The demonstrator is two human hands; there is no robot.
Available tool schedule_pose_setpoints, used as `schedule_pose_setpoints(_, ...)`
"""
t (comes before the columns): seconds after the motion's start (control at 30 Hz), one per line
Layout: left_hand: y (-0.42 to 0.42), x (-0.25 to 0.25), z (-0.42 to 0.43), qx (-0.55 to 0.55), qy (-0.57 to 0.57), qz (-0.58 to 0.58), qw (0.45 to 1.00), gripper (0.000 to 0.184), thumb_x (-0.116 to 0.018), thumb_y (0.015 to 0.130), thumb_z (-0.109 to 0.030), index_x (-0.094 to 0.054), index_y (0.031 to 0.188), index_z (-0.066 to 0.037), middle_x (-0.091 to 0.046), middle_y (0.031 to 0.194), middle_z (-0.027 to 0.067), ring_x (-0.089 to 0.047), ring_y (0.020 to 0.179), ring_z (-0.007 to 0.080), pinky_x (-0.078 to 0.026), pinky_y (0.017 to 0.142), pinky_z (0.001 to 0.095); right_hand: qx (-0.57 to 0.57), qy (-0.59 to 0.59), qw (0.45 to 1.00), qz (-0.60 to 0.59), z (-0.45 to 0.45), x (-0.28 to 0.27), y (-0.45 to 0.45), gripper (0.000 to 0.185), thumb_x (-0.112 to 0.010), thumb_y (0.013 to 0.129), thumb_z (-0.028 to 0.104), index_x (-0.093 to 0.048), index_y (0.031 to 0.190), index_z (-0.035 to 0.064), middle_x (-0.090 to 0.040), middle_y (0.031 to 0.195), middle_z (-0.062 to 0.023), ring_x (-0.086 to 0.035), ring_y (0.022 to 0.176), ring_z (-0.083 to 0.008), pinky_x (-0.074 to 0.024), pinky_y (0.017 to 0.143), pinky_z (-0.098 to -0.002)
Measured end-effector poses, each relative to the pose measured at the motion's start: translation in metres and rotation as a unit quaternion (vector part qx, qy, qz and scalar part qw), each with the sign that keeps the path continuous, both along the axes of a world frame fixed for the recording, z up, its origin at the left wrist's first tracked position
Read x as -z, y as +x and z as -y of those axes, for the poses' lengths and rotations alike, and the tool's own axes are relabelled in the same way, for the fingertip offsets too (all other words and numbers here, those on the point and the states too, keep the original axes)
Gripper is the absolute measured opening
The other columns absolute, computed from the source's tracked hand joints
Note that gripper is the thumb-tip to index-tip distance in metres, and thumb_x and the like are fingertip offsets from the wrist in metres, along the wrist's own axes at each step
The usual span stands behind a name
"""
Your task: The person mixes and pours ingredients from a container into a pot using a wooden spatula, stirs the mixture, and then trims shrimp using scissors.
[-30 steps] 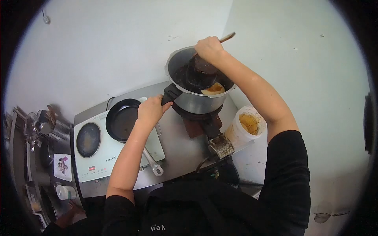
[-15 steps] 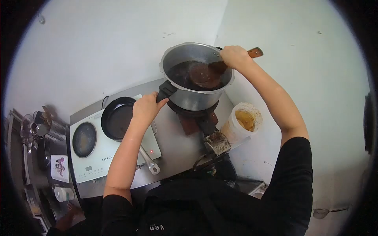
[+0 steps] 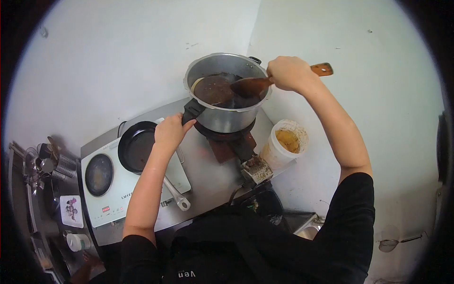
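A large metal pot [image 3: 226, 121] stands on a dark burner [image 3: 227, 136] and holds dark liquid. My left hand [image 3: 170, 132] is closed on the pot's black side handle [image 3: 193, 110]. My right hand [image 3: 291, 74] grips a brown wooden paddle [image 3: 250, 87] by its shaft, above the pot's right rim. The paddle's blade reaches inside the pot, over the liquid. A brown, round-edged mass [image 3: 213, 90] with a pale rim lies at the left in the liquid; its kind is not clear.
Left of the pot, a black frying pan [image 3: 137, 149] sits on a white double cooktop [image 3: 106, 199]. A white bucket [image 3: 279, 152] with yellowish contents stands at the right. Utensils [image 3: 45, 161], a white tray [image 3: 71, 212] and a white tub [image 3: 77, 242] are far left. A strainer [image 3: 388, 244] hangs right.
My right hand has moved right and slightly down, and the paddle's blade now shows above the liquid. The brown mass appears farther left in the pot. My left hand stays on the handle.
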State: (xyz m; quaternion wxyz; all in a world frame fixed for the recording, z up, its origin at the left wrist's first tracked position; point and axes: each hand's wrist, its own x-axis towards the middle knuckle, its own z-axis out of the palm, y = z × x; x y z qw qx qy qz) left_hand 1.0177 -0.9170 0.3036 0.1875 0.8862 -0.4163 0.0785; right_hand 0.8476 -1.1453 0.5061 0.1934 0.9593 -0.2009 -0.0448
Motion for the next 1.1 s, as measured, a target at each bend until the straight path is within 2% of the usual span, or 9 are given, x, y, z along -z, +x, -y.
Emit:
schedule_pose_setpoints(0.1, -0.001, 0.0, 0.0, -0.005, -0.006, 0.016, 1.0, 0.053, -0.06, 0.082, -0.055, -0.063, 0.09, -0.002, -0.064, 0.072, 0.0196, -0.065, 0.071, 0.037, -0.052, 0.06, 0.0439, -0.082, 0.033, 0.996, 0.032, -0.005, -0.001, -0.006, 0.022, -0.059, 0.083, 0.014, -0.071, 0.101, 0.0154, -0.069, 0.088, -0.0124, -0.066, 0.082, -0.0304, -0.0532, 0.07, -0.0406)
schedule_pose_setpoints(0.2, -0.001, -0.002, 0.0, -0.007, 0.002, 0.011, 1.0, 0.054, -0.059, 0.082, -0.055, -0.063, 0.09, -0.002, -0.064, 0.072, 0.0199, -0.065, 0.071, 0.0371, -0.052, 0.061, 0.0437, -0.143, 0.042, 0.988, 0.044, -0.002, 0.03, 0.003, 0.026, -0.057, 0.084, 0.013, -0.071, 0.105, 0.0178, -0.069, 0.088, -0.0117, -0.066, 0.082, -0.0293, -0.053, 0.072, -0.0396)
schedule_pose_setpoints(0.27, -0.002, -0.002, 0.0, -0.005, -0.005, 0.01, 1.0, 0.054, -0.06, 0.082, -0.055, -0.063, 0.091, -0.002, -0.064, 0.072, 0.0205, -0.065, 0.072, 0.0371, -0.053, 0.061, 0.0436, -0.117, 0.029, 0.991, 0.066, -0.008, 0.037, 0.011, 0.025, -0.057, 0.082, 0.011, -0.072, 0.101, 0.018, -0.069, 0.086, -0.0107, -0.066, 0.083, -0.0284, -0.0533, 0.071, -0.0395)
schedule_pose_setpoints(0.47, -0.003, -0.007, 0.001, -0.009, 0.014, -0.028, 0.999, 0.052, -0.06, 0.082, -0.053, -0.064, 0.091, -0.002, -0.065, 0.075, 0.0207, -0.066, 0.074, 0.0365, -0.053, 0.063, 0.0434, -0.137, -0.02, 0.988, 0.067, -0.024, 0.042, 0.043, 0.014, -0.057, 0.08, 0.009, -0.07, 0.083, 0.0067, -0.067, 0.08, -0.0138, -0.067, 0.082, -0.029, -0.0541, 0.068, -0.0395)
schedule_pose_setpoints(0.53, -0.004, -0.007, 0.001, -0.012, 0.014, -0.016, 1.0, 0.052, -0.06, 0.082, -0.053, -0.064, 0.09, -0.001, -0.065, 0.075, 0.0206, -0.066, 0.074, 0.0366, -0.052, 0.063, 0.0435, -0.2, -0.061, 0.973, 0.1, -0.022, 0.048, 0.059, 0.011, -0.06, 0.078, 0.009, -0.069, 0.078, 0.0048, -0.068, 0.08, -0.0152, -0.068, 0.078, -0.0306, -0.0543, 0.065, -0.039)
schedule_pose_setpoints(0.7, -0.008, -0.007, 0.001, -0.021, -0.014, 0.02, 0.999, 0.053, -0.06, 0.082, -0.053, -0.064, 0.09, 0.0, -0.065, 0.075, 0.02, -0.066, 0.074, 0.0361, -0.052, 0.063, 0.0431, -0.196, -0.063, 0.974, 0.095, -0.014, 0.049, 0.098, 0.009, -0.061, 0.077, 0.009, -0.07, 0.077, 0.006, -0.069, 0.081, -0.0148, -0.069, 0.076, -0.0309, -0.0548, 0.063, -0.0387)
schedule_pose_setpoints(0.77, -0.009, -0.013, 0.002, -0.043, 0.035, -0.045, 0.997, 0.053, -0.059, 0.083, -0.052, -0.066, 0.098, -0.001, -0.066, 0.084, 0.0212, -0.064, 0.083, 0.0376, -0.051, 0.071, 0.0454, -0.189, -0.072, 0.975, 0.092, -0.003, 0.052, 0.11, 0.009, -0.062, 0.076, 0.009, -0.07, 0.077, 0.0061, -0.069, 0.081, -0.0148, -0.069, 0.076, -0.0308, -0.055, 0.063, -0.0386)
schedule_pose_setpoints(0.93, -0.008, -0.01, 0.0, -0.034, 0.017, -0.03, 0.999, 0.054, -0.059, 0.083, -0.053, -0.065, 0.1, -0.002, -0.066, 0.08, 0.0207, -0.065, 0.079, 0.0372, -0.052, 0.068, 0.0445, -0.145, -0.094, 0.98, 0.099, 0.044, 0.06, 0.118, 0.011, -0.061, 0.076, 0.009, -0.07, 0.079, 0.0047, -0.069, 0.081, -0.0157, -0.069, 0.077, -0.0304, -0.0555, 0.064, -0.0394)
schedule_pose_setpoints(1.1, -0.009, -0.011, 0.002, -0.046, 0.031, -0.024, 0.998, 0.056, -0.059, 0.082, -0.055, -0.065, 0.103, -0.003, -0.066, 0.08, 0.0214, -0.066, 0.077, 0.0365, -0.052, 0.065, 0.0431, -0.115, -0.08, 0.988, 0.068, 0.056, 0.053, 0.081, 0.012, -0.059, 0.077, 0.008, -0.07, 0.078, 0.0026, -0.068, 0.08, -0.0174, -0.068, 0.076, -0.0312, -0.055, 0.064, -0.0405)
